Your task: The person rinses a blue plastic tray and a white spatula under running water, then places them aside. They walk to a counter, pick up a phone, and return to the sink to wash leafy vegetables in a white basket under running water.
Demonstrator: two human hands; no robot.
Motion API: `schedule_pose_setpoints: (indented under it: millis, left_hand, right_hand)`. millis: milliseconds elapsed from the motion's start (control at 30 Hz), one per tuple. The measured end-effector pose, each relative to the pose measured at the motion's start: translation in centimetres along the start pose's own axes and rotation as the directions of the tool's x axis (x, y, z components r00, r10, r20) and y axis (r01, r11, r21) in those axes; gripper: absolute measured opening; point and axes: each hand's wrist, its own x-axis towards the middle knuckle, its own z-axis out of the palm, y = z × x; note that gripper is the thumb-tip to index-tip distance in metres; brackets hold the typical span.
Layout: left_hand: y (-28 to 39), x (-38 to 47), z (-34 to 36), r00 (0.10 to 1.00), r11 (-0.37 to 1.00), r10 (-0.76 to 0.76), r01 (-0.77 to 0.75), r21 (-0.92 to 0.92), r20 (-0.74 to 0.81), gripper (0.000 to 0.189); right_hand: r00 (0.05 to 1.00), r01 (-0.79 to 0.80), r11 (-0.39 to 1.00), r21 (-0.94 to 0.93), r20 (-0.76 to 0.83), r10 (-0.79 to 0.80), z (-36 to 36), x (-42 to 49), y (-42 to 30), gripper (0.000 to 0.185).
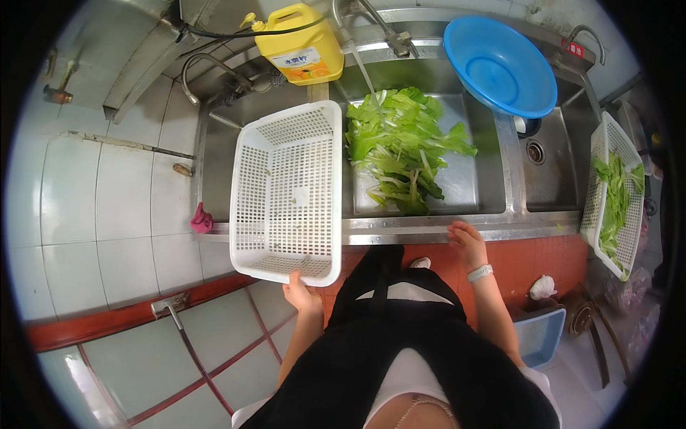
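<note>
My left hand grips the near rim of a white perforated plastic basket, its thumb over the edge. The basket rests over the left sink basin and holds only a few small green bits. Leafy greens lie heaped in the middle steel basin, and water runs onto them from a faucet. My right hand, with a pale band on its wrist, is near the front edge of the sink, fingers slightly bent and holding nothing.
A blue plastic basin straddles the divider behind the right basin. Another white basket with greens stands at the far right. A yellow jug is at the back; a pink cloth hangs at the left corner. A blue tub sits low right.
</note>
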Motion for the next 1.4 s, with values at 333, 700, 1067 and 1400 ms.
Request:
schedule_pose_setpoints:
  millis: [333,700,1067,1400]
  left_hand:
    - [0.6,-1.1,-0.8,0.792,0.807,-0.563,0.465,0.364,0.236,0.038]
    - [11.0,2.5,-3.1,0.721,0.492,-0.646,0.139,0.86,0.253,0.043]
    - [12.4,0.3,1.4,0.725,0.578,-0.595,0.086,0.811,0.347,0.021]
    - [9.3,-0.4,9.7,0.683,0.494,-0.544,-0.21,0.844,0.488,0.031]
  right_hand:
    - [0.999,-0.037,0.999,0.009,0.001,0.037,2.1,2.4,-1.0,0.019]
    - [0.971,0.229,0.959,0.167,-0.113,-0.212,0.7,13.7,-15.2,0.027]
    - [0.915,0.31,0.848,0.43,-0.376,-0.144,-1.1,19.0,-20.0,0.036]
    - [0.761,0.567,0.529,0.631,-0.647,-0.044,-22.3,0.4,-10.7,0.032]
